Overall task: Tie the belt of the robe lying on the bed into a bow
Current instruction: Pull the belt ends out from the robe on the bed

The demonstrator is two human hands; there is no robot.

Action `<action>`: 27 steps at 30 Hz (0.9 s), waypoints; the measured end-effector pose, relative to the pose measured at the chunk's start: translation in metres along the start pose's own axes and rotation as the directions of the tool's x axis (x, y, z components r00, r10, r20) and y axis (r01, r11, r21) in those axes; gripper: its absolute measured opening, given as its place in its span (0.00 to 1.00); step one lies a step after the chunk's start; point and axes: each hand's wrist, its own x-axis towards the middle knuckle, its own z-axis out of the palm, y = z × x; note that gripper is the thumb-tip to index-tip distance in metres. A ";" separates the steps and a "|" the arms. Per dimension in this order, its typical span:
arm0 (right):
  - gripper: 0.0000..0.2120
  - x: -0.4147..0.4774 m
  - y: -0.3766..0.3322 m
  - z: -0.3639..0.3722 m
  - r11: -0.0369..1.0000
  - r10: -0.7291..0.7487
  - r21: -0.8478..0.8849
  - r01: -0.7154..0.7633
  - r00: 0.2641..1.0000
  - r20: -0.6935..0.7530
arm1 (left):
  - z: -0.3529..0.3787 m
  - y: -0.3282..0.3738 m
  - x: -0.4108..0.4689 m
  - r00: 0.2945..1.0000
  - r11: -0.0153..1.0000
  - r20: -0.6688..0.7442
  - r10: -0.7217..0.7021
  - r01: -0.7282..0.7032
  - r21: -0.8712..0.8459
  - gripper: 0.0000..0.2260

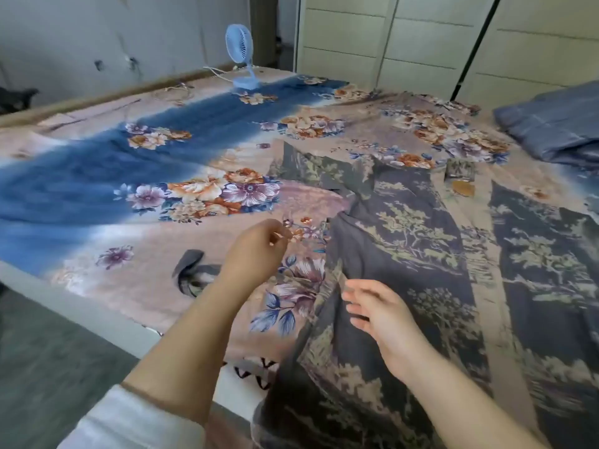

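A dark grey robe [405, 254] with a pale green tree print lies spread on the bed, its hem hanging over the near edge. A loose end of its belt [191, 270] lies to the left on the floral sheet [129, 176]. My left hand [256, 251] hovers above the sheet between that belt end and the robe's left edge, fingers curled with the tips pinched and nothing visible in them. My right hand [382, 315] floats over the robe's left front, fingers spread and empty.
A small blue fan [241, 56] stands at the far side of the bed with its cord trailing left. A folded blue blanket [551, 131] lies at the far right. Cupboard doors [421, 37] stand behind the bed. Grey floor [48, 345] lies at the left.
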 end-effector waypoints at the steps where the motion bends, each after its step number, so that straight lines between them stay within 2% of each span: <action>1: 0.09 0.006 0.003 0.006 0.990 -0.059 -0.126 0.057 0.998 -0.012 | -0.013 -0.009 0.004 0.999 0.992 -0.043 -0.007 0.012 0.123 0.09; 4: 0.11 0.017 0.013 0.014 0.917 -0.193 -0.358 0.173 0.981 -0.020 | -0.036 -0.043 0.012 0.981 0.890 -0.158 -0.113 0.170 0.422 0.15; 7: 0.13 0.028 0.019 0.023 0.846 -0.260 -0.481 0.230 0.966 0.005 | -0.045 -0.065 0.011 0.940 0.757 -0.198 -0.278 0.342 0.557 0.20; 10: 0.13 0.034 0.021 0.034 0.735 -0.332 -0.624 0.266 0.943 0.012 | -0.055 -0.085 0.010 0.905 0.719 -0.230 -0.358 0.425 0.550 0.21; 14: 0.15 0.035 0.019 0.050 0.584 -0.422 -0.754 0.302 0.906 0.037 | -0.067 -0.109 0.007 0.886 0.695 -0.162 -0.434 0.443 0.566 0.22; 16: 0.17 0.035 0.019 0.056 0.553 -0.410 -0.777 0.300 0.910 0.060 | -0.067 -0.118 0.006 0.900 0.724 -0.124 -0.419 0.413 0.552 0.21; 19: 0.20 0.036 0.021 0.058 0.563 -0.373 -0.773 0.292 0.924 0.077 | -0.065 -0.124 0.007 0.919 0.761 -0.090 -0.383 0.370 0.533 0.16; 21: 0.21 0.035 0.023 0.056 0.562 -0.354 -0.775 0.288 0.931 0.089 | -0.066 -0.121 0.008 0.922 0.811 -0.092 -0.376 0.375 0.449 0.11; 22: 0.21 0.034 0.023 0.055 0.571 -0.344 -0.770 0.287 0.934 0.093 | -0.067 -0.117 0.009 0.921 0.851 -0.106 -0.376 0.388 0.353 0.08; 25: 0.20 0.032 0.022 0.051 0.646 -0.324 -0.703 0.298 0.941 0.102 | -0.071 -0.093 0.011 0.914 0.931 -0.178 -0.364 0.360 -0.056 0.07; 27: 0.19 0.028 0.020 0.048 0.713 -0.306 -0.635 0.297 0.947 0.099 | -0.071 -0.070 0.012 0.922 0.902 -0.167 -0.348 0.281 -0.327 0.08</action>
